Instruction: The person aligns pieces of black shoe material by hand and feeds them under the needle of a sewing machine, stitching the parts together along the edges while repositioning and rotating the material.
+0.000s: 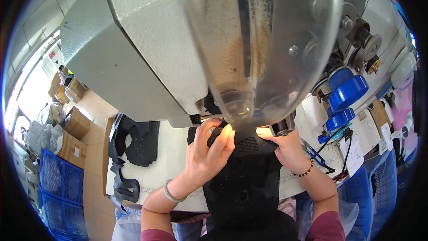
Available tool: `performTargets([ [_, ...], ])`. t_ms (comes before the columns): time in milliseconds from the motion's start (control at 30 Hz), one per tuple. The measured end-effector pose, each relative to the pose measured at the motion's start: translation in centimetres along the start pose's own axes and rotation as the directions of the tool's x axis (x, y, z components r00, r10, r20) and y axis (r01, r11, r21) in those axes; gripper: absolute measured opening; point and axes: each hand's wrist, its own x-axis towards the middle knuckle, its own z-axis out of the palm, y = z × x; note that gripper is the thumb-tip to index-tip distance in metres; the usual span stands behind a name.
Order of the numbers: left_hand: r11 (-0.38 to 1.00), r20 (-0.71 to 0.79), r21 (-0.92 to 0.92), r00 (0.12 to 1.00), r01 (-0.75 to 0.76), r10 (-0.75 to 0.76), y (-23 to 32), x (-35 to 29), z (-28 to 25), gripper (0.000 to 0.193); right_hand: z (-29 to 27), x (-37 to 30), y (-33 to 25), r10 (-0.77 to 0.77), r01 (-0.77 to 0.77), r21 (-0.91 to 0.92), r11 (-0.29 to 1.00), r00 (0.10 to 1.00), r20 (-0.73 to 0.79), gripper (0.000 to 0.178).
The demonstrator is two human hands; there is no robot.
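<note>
Below the clear plastic guard [267, 62] of a grey sewing machine [120, 58], a black fabric piece [240, 174] with a mesh patch lies on the white table and hangs toward me. My left hand [207, 154] is closed in a pinch at the piece's far left edge, close under the machine head. At the right edge my right hand [287, 149] grips the same fabric, its thumb on top and its other fingers mostly hidden. The guard and machine head cover the needle area. A light shines on both sets of fingertips.
Cut black pieces [140, 140] lie on the table at the left, one [125, 187] over its edge. Blue-handled scissors [318, 157] rest right of my right wrist, near a paper sheet [352, 154]. Blue crates [60, 192] and cardboard boxes [73, 149] stand on the floor at left.
</note>
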Motion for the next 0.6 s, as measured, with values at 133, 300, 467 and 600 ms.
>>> performTargets([
  [133, 0.998, -0.032, 0.009, 0.998, 0.063, -0.062, 0.0, -0.3, 0.5, 0.023, 0.0, 0.1, 0.2, 0.035, -0.036, 0.173, 0.984, 0.999, 0.007, 0.037],
  [300, 0.989, -0.024, -0.059, 0.99, 0.139, -0.141, -0.5, -1.0, 0.3, 0.022, 0.2, -0.2, 0.0, 0.073, -0.074, 0.216, 0.974, 0.997, 0.013, 0.035],
  [467, 0.956, -0.037, 0.291, 0.999, 0.039, -0.03, 0.2, -0.3, -1.9, 0.021, 1.8, -2.2, 0.2, 0.099, -0.098, 0.132, 0.986, 0.995, 0.004, 0.02],
  [600, 0.978, 0.189, 0.118, 0.97, -0.174, 0.15, 1.6, -0.8, -2.2, 0.037, 5.6, -4.4, 1.0, 0.0, 0.035, 0.246, 0.969, 0.99, -0.141, 0.023],
])
